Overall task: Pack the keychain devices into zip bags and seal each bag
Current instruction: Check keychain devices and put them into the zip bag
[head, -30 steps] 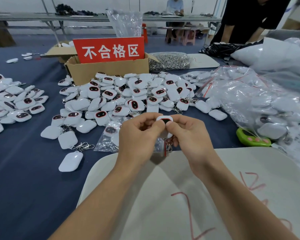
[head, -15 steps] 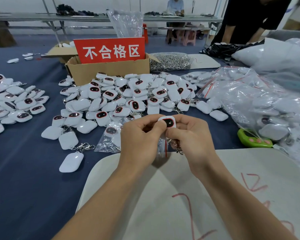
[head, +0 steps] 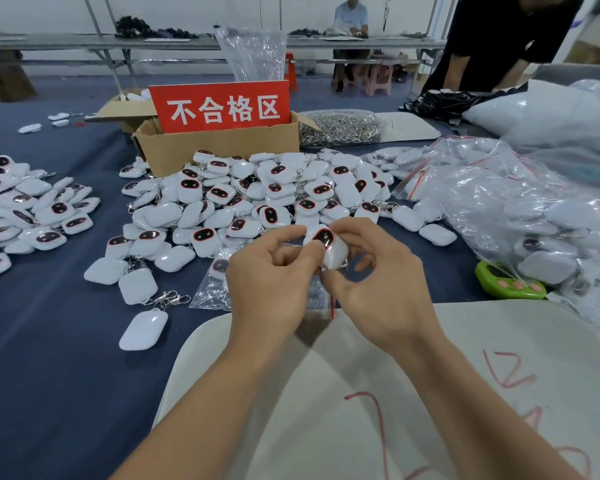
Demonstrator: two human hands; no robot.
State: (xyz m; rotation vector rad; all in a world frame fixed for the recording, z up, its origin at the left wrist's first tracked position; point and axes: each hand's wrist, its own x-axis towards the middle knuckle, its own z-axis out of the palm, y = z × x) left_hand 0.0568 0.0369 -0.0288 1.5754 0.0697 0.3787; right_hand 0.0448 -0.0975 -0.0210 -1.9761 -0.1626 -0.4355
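My left hand [head: 274, 282] and my right hand [head: 381, 285] meet above the table's middle. Between their fingertips they pinch one white keychain device [head: 328, 245] with a black, red-rimmed oval face. A clear zip bag [head: 321, 299] with a red seal line hangs just under the device, between my palms; which hand holds it I cannot tell. A heap of loose white devices [head: 257, 199] lies right behind my hands. Empty zip bags [head: 210, 289] lie flat to the left of my left hand.
A cardboard box [head: 219, 147] with a red sign stands behind the heap. More devices [head: 25, 209] are spread at the left. Bagged devices [head: 506, 202] pile at the right beside a green gadget [head: 510, 282]. A white board [head: 395, 393] lies under my forearms. A person [head: 499, 39] stands at the far right.
The device has tilted and turned between my fingers, its dark face now angled left. My right hand's fingers have spread a little, and the bag has shifted lower.
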